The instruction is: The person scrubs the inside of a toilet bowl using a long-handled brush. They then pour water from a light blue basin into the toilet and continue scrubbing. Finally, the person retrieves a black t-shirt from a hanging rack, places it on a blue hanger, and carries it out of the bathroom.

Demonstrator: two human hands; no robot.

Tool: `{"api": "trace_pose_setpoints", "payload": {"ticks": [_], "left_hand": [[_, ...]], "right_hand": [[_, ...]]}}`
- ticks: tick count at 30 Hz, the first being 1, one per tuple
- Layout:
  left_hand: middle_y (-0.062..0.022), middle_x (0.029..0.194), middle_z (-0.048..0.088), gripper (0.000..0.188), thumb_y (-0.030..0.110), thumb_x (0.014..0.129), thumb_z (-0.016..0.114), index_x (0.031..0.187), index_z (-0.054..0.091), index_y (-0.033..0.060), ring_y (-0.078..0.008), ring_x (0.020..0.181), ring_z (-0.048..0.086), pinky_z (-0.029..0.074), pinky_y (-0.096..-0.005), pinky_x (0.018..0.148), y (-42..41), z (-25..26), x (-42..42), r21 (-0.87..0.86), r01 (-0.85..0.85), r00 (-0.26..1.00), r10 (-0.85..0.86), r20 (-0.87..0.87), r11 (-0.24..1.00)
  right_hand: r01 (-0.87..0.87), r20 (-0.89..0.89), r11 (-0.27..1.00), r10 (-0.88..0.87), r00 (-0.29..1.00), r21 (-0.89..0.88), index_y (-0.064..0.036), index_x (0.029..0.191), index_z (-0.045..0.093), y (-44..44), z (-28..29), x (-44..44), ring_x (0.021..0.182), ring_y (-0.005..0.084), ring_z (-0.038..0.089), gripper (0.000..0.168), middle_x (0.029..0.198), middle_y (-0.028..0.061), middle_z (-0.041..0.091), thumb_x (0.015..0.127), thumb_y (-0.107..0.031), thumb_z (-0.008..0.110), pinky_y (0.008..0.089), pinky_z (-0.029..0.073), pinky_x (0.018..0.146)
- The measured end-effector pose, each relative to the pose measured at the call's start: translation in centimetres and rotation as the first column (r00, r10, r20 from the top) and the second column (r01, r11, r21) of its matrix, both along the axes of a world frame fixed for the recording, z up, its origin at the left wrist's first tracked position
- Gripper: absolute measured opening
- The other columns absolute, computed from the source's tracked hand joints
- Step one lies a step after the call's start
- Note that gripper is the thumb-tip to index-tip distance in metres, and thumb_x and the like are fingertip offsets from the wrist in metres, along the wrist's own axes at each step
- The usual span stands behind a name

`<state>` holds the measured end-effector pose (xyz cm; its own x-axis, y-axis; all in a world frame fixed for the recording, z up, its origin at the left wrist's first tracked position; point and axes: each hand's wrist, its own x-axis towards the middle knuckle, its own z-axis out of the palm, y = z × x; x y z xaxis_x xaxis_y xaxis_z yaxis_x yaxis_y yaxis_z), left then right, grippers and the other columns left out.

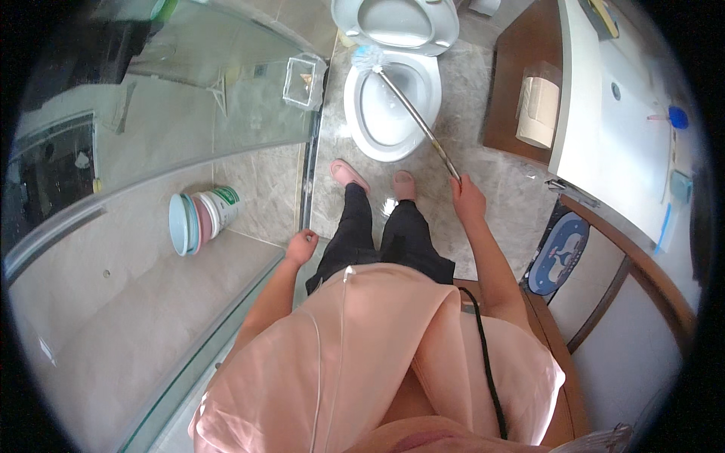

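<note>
My right hand [469, 199] grips the end of a long metal handle of a toilet brush [416, 116]. Its bristle head [367, 58], white with some blue, is over the back left rim of a white toilet bowl [354, 110]; whether it touches the rim I cannot tell. The toilet seat and lid [396, 20] stand raised behind. On the other side my left hand [301, 247] hangs beside my thigh with curled fingers, near the glass shower partition [226, 308], and nothing shows in it.
Stacked basins and a bucket [205, 219] stand behind the glass at left. A clear plastic-lined bin [304, 82] sits left of the toilet. At right are a paper roll [538, 113] on a brown shelf, a white washbasin counter [589, 124] and a blue oval mat [559, 253].
</note>
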<state>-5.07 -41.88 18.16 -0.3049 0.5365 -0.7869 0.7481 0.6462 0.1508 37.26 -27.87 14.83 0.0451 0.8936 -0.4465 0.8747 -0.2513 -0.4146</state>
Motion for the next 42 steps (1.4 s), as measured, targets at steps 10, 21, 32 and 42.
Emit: {"api": "trace_pose_setpoints", "payload": {"ticks": [10, 21, 32, 42], "left_hand": [[-0.0189, 0.092, 0.062, 0.032, 0.032, 0.081, 0.057, 0.098, 0.061, 0.0057, -0.0324, 0.088, 0.061, 0.047, -0.039, 0.078, 0.2, 0.0, 0.6, -0.078, 0.138, 0.99, -0.137, 0.01, 0.987], [-0.0177, 0.086, 0.063, 0.03, 0.031, 0.08, 0.057, 0.096, 0.061, 0.006, -0.0324, 0.083, 0.061, 0.048, -0.0399, 0.074, 2.5, 0.0, 0.9, 0.013, 0.104, 0.994, -0.104, 0.023, 0.994], [-0.0197, 0.087, 0.063, 0.032, 0.034, 0.08, 0.055, 0.095, 0.063, 0.007, -0.0368, 0.086, 0.06, 0.047, -0.0425, 0.076, 1.2, 0.6, 0.2, -0.066, 0.113, 0.993, -0.114, -0.009, 0.991], [-0.0184, 0.083, 0.063, 0.03, 0.031, 0.08, 0.056, 0.095, 0.062, 0.0062, -0.0326, 0.081, 0.062, 0.048, -0.039, 0.073, 2.1, 0.4, -0.7, 0.051, -0.046, 0.999, 0.045, 0.015, 0.998]], "right_hand": [[0.025, 0.08, 0.993, -0.015, 0.997, -0.118, -0.002, 0.092, 0.052, -2.6, -11.1, -0.4, 0.072, 0.0386, 0.06, 0.044, 0.077, 0.0208, 0.061, 0.091, -0.043, 0.037, 0.0481, 0.047, 0.062], [0.051, 0.012, 0.992, -0.05, 0.999, -0.117, -0.003, 0.088, 0.049, -0.3, -6.6, -0.3, 0.071, 0.0408, 0.058, 0.041, 0.075, 0.0223, 0.06, 0.091, -0.042, 0.037, 0.0509, 0.046, 0.061], [0.028, 0.02, 0.989, -0.026, 0.999, -0.143, 0.0, 0.09, 0.052, 0.8, -10.6, -1.0, 0.074, 0.0412, 0.058, 0.041, 0.076, 0.0249, 0.059, 0.091, -0.039, 0.039, 0.0506, 0.045, 0.064], [0.015, 0.046, 0.999, -0.013, 0.999, -0.043, -0.002, 0.087, 0.049, 2.7, -4.2, -1.8, 0.068, 0.0434, 0.057, 0.042, 0.07, 0.0242, 0.058, 0.091, -0.042, 0.038, 0.0515, 0.044, 0.06]]}}
